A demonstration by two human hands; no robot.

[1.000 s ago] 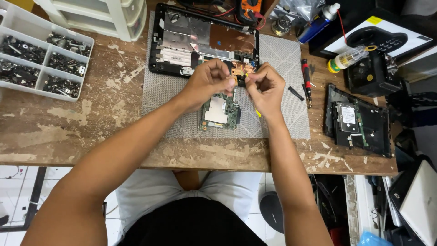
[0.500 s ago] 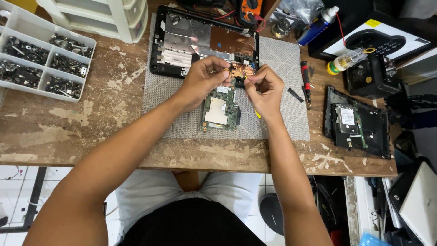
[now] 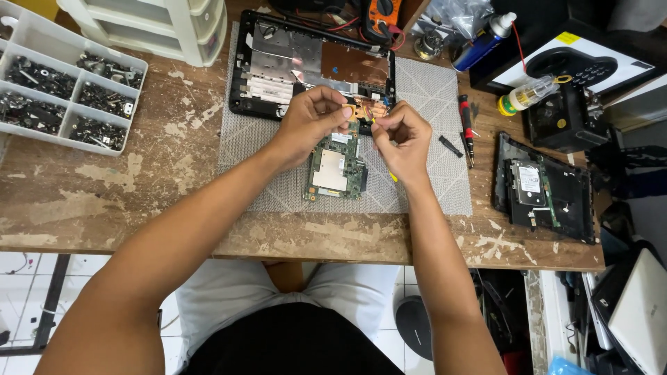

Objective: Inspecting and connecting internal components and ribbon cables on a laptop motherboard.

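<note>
A green circuit board [image 3: 336, 169] lies on the grey mat [image 3: 431, 90], with a copper heat sink [image 3: 363, 111] at its far end. My left hand [image 3: 311, 119] pinches that copper heat sink from the left. My right hand [image 3: 404, 135] is closed around a thin yellow tool [image 3: 392, 177], whose tip meets the copper piece. The two hands nearly touch above the board. Just beyond them sits the opened black laptop base [image 3: 306, 59].
A compartment tray of screws [image 3: 66, 90] and a white drawer unit [image 3: 153, 24] stand at the left. Right of the mat lie a red screwdriver [image 3: 465, 121], a small black part [image 3: 450, 146], a small bottle [image 3: 528, 94], a blue spray can [image 3: 485, 36] and a second opened case with a drive [image 3: 543, 187].
Both hands stay at the board's far end, with only slight finger movement. The board has not shifted.
</note>
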